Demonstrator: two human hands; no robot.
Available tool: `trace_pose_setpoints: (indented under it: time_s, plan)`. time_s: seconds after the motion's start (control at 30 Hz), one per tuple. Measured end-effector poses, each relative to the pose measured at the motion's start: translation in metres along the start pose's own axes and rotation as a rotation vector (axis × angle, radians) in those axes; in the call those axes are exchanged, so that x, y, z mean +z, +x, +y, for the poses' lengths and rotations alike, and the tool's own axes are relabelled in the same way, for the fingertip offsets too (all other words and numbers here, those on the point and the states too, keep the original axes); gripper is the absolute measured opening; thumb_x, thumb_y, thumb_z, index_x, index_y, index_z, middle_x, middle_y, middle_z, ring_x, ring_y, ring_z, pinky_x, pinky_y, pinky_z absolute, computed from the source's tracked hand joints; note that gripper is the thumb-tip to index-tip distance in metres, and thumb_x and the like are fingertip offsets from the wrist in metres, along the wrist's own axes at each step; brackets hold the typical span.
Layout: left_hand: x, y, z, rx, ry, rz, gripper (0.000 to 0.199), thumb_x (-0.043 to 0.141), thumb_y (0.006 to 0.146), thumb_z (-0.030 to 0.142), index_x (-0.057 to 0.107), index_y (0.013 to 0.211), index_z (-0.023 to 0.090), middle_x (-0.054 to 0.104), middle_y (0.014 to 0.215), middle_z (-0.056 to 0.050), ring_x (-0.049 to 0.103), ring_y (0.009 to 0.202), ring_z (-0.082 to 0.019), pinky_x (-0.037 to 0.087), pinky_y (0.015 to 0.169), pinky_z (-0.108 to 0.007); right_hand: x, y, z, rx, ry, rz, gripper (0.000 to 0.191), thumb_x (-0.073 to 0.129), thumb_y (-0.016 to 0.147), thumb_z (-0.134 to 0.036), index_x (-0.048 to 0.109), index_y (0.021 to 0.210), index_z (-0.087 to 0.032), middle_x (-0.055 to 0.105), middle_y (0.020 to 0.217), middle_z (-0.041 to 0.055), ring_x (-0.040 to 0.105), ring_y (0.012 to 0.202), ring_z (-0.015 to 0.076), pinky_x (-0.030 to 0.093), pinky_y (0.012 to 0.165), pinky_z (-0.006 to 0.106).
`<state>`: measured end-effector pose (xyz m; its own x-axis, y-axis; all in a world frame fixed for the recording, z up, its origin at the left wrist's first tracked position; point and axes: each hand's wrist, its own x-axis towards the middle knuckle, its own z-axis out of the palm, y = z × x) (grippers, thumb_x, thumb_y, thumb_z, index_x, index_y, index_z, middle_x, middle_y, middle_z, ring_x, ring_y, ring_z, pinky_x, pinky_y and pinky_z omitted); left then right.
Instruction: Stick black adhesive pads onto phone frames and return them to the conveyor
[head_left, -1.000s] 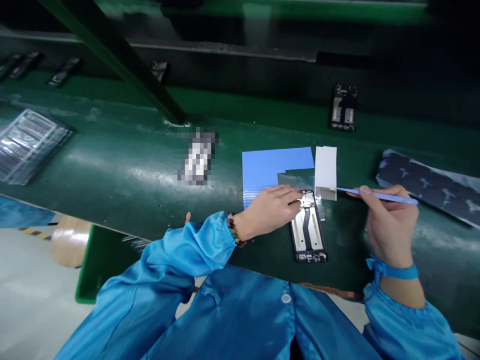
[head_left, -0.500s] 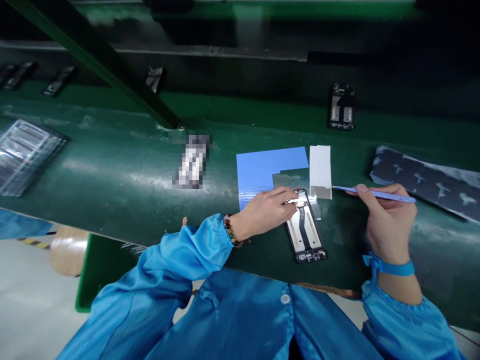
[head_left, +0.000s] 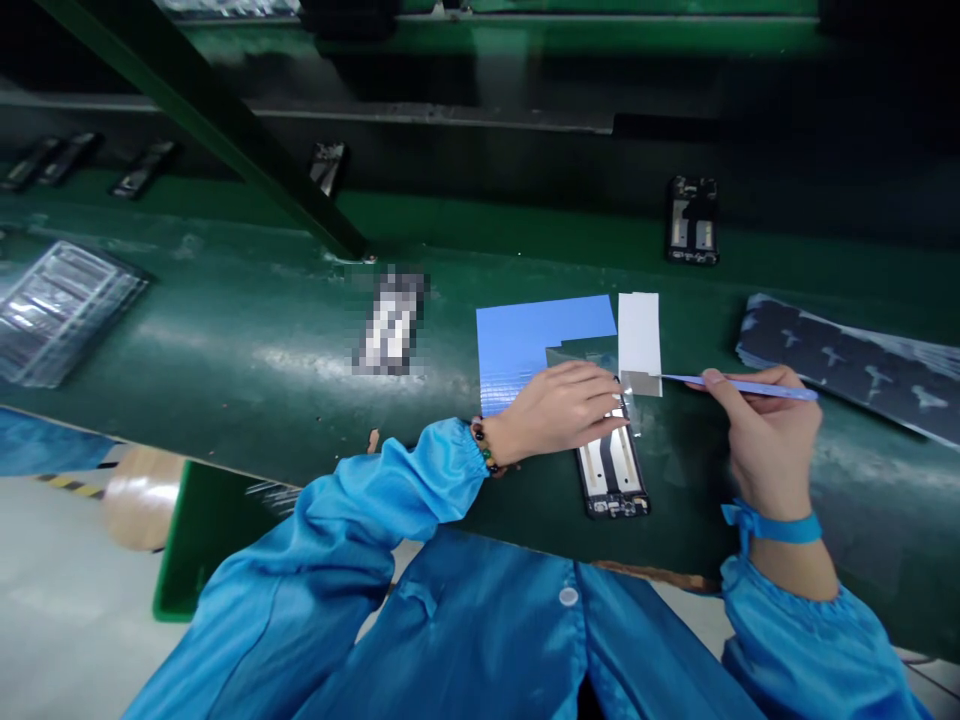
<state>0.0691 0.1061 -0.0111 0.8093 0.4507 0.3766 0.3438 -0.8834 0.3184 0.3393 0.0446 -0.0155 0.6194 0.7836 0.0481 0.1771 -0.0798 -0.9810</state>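
Note:
My left hand (head_left: 566, 410) reaches across the upper part of an opened phone body (head_left: 611, 475), fingers stretched out and hiding that end. Silvery plates and a dark ribbon strip show on the phone's lower part, which lies flat on the green bench. In my right hand (head_left: 765, 430) is a pair of bluish-purple tweezers (head_left: 765, 388), held closed between thumb and fingers. Their tip touches or nearly touches the lower edge of a white sheet (head_left: 639, 335) with a clear strip below it. A blue sheet (head_left: 540, 322) lies left of the white one.
Dark patterned sheets (head_left: 840, 360) are stacked at the right. Another opened phone body (head_left: 692, 222) lies at the back, and a blurred-out one (head_left: 392, 322) to the left. Clear plastic trays (head_left: 64, 310) stand at far left. A green post (head_left: 247, 150) slants down to the bench.
My left hand has shifted right, stretching its fingers over the phone's upper part. The tweezers stay by the white sheet's lower edge. The whole view has moved slightly.

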Motion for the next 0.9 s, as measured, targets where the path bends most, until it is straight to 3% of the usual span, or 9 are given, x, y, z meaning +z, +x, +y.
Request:
trace_pose_setpoints:
  time_s: [0.17, 0.53, 0.73, 0.8, 0.9]
  plan:
    - [0.001, 0.018, 0.002, 0.041, 0.069, -0.130, 0.053, 0.051, 0.118, 0.054, 0.071, 0.146, 0.013, 0.073, 0.155, -0.013, 0.069, 0.142, -0.029, 0.053, 0.124, -0.047, 0.002, 0.000, 0.001, 0.001, -0.037, -0.012, 0.051, 0.106, 0.070, -0.052, 0.064, 0.083, -0.025, 0.080, 0.083, 0.0019, 0.081, 0.082, 0.0234, 0.064, 0.083, 0.037]
    - [-0.001, 0.018, 0.006, 0.043, 0.104, -0.179, 0.052, 0.046, 0.119, 0.054, 0.072, 0.139, 0.013, 0.066, 0.164, -0.013, 0.063, 0.143, -0.033, 0.050, 0.121, -0.048, 0.003, -0.001, 0.000, 0.002, -0.040, -0.058, 0.045, 0.104, 0.074, -0.047, 0.067, 0.084, -0.024, 0.081, 0.086, 0.0049, 0.082, 0.082, 0.0226, 0.062, 0.080, 0.034]
    - [-0.001, 0.018, 0.002, 0.036, 0.034, -0.154, 0.051, 0.049, 0.119, 0.055, 0.071, 0.143, 0.016, 0.066, 0.163, -0.014, 0.064, 0.146, -0.031, 0.050, 0.126, -0.051, 0.003, 0.000, -0.005, 0.024, 0.137, -0.017, 0.052, 0.108, 0.066, -0.046, 0.062, 0.078, -0.025, 0.077, 0.080, -0.0002, 0.082, 0.083, 0.0233, 0.066, 0.093, 0.040]
    - [-0.007, 0.011, 0.000, 0.032, 0.002, -0.131, 0.048, 0.052, 0.118, 0.054, 0.071, 0.144, 0.018, 0.067, 0.163, -0.014, 0.065, 0.147, -0.030, 0.050, 0.128, -0.052, -0.001, -0.009, -0.009, 0.039, 0.185, -0.020, 0.053, 0.109, 0.066, -0.044, 0.060, 0.077, -0.027, 0.077, 0.080, -0.0013, 0.081, 0.083, 0.0234, 0.067, 0.096, 0.044]
    - [-0.023, -0.012, 0.003, 0.048, -0.046, -0.096, 0.035, 0.057, 0.117, 0.044, 0.076, 0.134, 0.019, 0.074, 0.150, -0.013, 0.070, 0.139, -0.028, 0.053, 0.128, -0.051, -0.013, -0.043, -0.016, 0.055, 0.137, -0.156, 0.047, 0.104, 0.075, -0.042, 0.059, 0.079, -0.028, 0.077, 0.082, -0.0020, 0.080, 0.087, 0.0232, 0.065, 0.109, 0.051]
